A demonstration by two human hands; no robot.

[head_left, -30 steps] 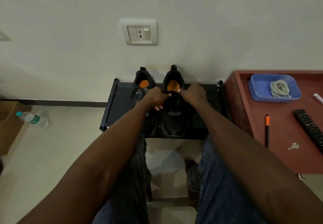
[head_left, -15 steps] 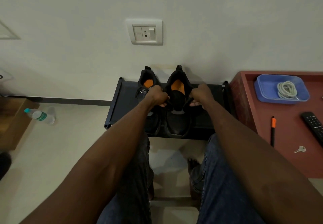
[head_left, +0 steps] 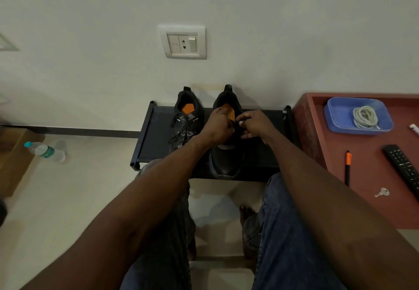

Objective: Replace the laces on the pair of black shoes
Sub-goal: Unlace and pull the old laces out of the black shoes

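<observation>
- The left hand [head_left: 216, 126] is curled over the throat of the right-hand black shoe [head_left: 224, 162], its fingers [head_left: 226, 119] bent inward at the tongue, just below the orange insole; what exactly they pinch cannot be told, since the black lace is lost against the black upper.
- The right hand [head_left: 254, 123] sits just beside the left one, on the other side of the same shoe's throat, with its fingers [head_left: 243, 121] curled and the tips drawn together as if pinching something small and dark there.
- The two sets of fingertips are nearly touching over the tongue.
- That shoe stands on a low black rack [head_left: 156, 138] against the wall, toe toward the person.
- Just to the left of the left-hand fingers stands the other black shoe [head_left: 187, 122], its dark laces [head_left: 179, 133] threaded and hanging loose.
- Well to the right of the right-hand fingers, on a reddish surface [head_left: 367, 176], a blue tray [head_left: 337, 113] holds a coil of pale laces [head_left: 365, 117].
- Nearer the person on that surface lie a pen [head_left: 348, 167], a remote [head_left: 405, 169] and a key [head_left: 382, 192].
- Far to the left of the fingers a water bottle [head_left: 42, 150] lies on the floor.
</observation>
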